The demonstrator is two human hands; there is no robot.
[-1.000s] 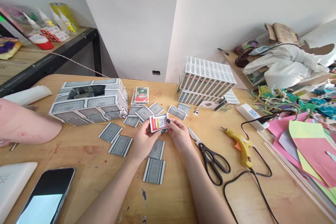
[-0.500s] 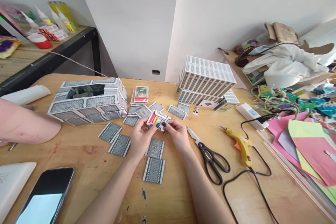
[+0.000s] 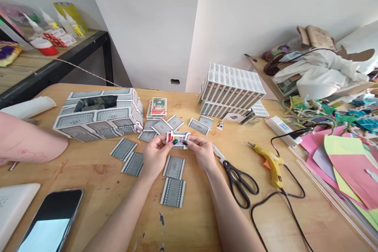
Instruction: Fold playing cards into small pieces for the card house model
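Note:
Between my hands, just above the table, is a playing card [image 3: 179, 140] with a colourful printed face turned toward me. My left hand [image 3: 156, 153] pinches its left end, and my right hand [image 3: 202, 151] pinches its right end with the thumb on top. Folded-edged cards with grey patterned backs lie around: a pair [image 3: 174, 181] below my hands, another pair [image 3: 128, 155] to the left, several [image 3: 162, 126] behind, and two more [image 3: 199, 126] at the back right. Black-handled scissors [image 3: 236, 177] rest right of my right hand.
A box covered in cards [image 3: 97, 114] stands at the left back. Stacked card packs [image 3: 233, 90] rise at the back right. On the right lie a yellow glue gun [image 3: 273, 165] with its cord and a power strip [image 3: 283, 130]. A phone [image 3: 51, 220] lies at the front left.
The card between my hands has turned from a slant to nearly level, its face still toward me. Both hands keep their pinch and have shifted only slightly.

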